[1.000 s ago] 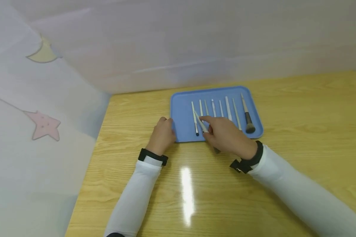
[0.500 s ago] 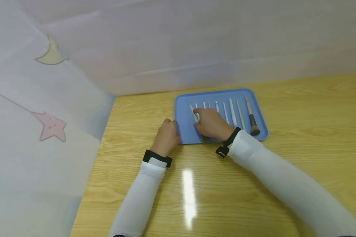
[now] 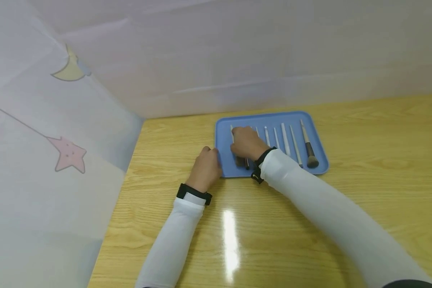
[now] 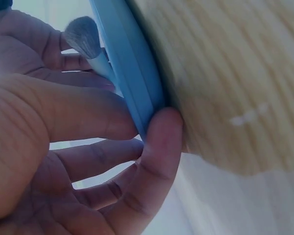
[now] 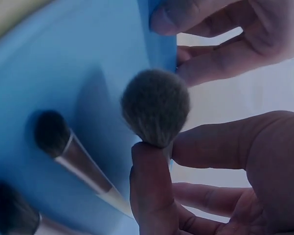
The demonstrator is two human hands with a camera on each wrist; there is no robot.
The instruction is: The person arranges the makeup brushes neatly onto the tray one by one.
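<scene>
A blue tray (image 3: 271, 118) lies on the wooden table (image 3: 281, 224) with several slim makeup brushes (image 3: 285, 140) in a row on it. My right hand (image 3: 245, 143) holds one brush (image 3: 240, 161) low over the tray's left part. In the right wrist view, my fingers pinch that brush just behind its fluffy grey head (image 5: 155, 106), which hangs over the tray (image 5: 63, 73). My left hand (image 3: 207, 165) grips the tray's front left edge. The left wrist view shows its thumb (image 4: 159, 142) pressed against the rim (image 4: 137, 88). A thick dark-headed brush (image 3: 307, 147) lies at the row's right end.
A pale curtain with a moon (image 3: 70, 69) and a pink star (image 3: 69, 154) hangs at the left and behind the table. Two more dark brush heads (image 5: 53, 132) lie on the tray beside the held brush. Bare wood stretches to the tray's right and front.
My right hand carried the brush from the tray's front edge up and left, over the tray's left part. The left hand stayed on the tray's edge.
</scene>
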